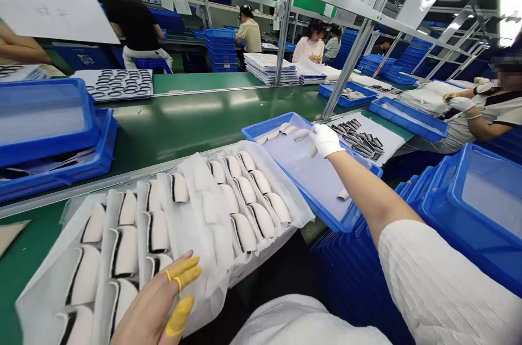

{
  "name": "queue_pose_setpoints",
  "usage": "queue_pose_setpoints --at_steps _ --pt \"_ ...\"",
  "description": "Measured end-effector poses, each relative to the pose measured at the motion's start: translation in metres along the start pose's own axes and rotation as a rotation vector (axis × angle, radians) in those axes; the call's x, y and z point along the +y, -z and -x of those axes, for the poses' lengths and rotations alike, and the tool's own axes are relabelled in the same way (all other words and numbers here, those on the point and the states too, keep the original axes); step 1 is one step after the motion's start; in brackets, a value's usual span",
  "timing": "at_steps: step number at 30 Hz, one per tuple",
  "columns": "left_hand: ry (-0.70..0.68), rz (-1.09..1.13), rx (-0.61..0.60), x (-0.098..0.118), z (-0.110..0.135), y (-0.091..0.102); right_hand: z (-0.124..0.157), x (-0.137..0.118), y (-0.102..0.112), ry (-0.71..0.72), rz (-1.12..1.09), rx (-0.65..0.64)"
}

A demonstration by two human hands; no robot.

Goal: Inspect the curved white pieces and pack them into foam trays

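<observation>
My left hand point(161, 304), with yellow finger cots on its fingertips, lies open and flat on a white fabric sheet point(196, 209) that holds rows of curved white pieces with black edges point(248, 192). My right hand point(325, 140), in a white glove, reaches out over a blue tray point(346, 220) lined with white paper. Its fingers are curled at the tray's far side, beside a short row of white pieces point(285, 130). I cannot make out whether they hold one. One loose white piece point(343, 194) lies near the tray's right wall.
A green conveyor belt point(183, 122) runs behind the sheet. Stacked blue trays point(49, 133) stand at left and more point(485, 209) at right. Black parts point(359, 138) lie on white paper beyond my right hand. A seated co-worker point(485, 111) works at right; other people sit farther back.
</observation>
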State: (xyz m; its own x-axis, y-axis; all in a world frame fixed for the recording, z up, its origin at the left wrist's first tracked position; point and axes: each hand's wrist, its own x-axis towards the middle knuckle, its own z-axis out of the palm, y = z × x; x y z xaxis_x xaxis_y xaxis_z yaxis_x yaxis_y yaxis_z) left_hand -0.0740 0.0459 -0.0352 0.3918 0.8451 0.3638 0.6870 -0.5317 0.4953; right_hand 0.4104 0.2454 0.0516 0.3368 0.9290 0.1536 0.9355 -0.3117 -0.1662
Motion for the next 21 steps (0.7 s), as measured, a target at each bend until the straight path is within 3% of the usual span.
queue_pose_setpoints --at_steps 2,4,7,11,14,16,19,21 --pt "0.036 -0.056 0.015 0.014 -0.007 0.006 0.024 -0.031 0.013 0.122 -0.091 0.018" --pt "0.103 -0.080 0.064 0.033 -0.019 0.009 0.058 -0.070 0.025 0.338 -0.257 -0.017" --pt "0.147 -0.082 0.131 0.058 -0.037 0.009 0.122 -0.124 0.040 0.671 -0.469 -0.183" --pt "0.260 -0.101 0.093 0.070 -0.043 0.009 0.189 -0.163 0.046 0.885 -0.536 -0.315" --pt "0.432 0.067 -0.003 0.069 -0.035 0.013 0.208 -0.170 0.040 0.866 -0.683 -0.384" --pt "0.516 0.389 -0.053 0.068 -0.028 0.014 0.211 -0.168 0.035 0.762 -0.902 -0.464" --pt "0.657 0.940 -0.023 0.071 -0.020 0.011 0.213 -0.163 0.028 0.555 -1.214 -0.605" --pt "0.735 1.176 -0.010 0.076 -0.015 0.008 0.215 -0.160 0.023 0.439 -1.322 -0.686"
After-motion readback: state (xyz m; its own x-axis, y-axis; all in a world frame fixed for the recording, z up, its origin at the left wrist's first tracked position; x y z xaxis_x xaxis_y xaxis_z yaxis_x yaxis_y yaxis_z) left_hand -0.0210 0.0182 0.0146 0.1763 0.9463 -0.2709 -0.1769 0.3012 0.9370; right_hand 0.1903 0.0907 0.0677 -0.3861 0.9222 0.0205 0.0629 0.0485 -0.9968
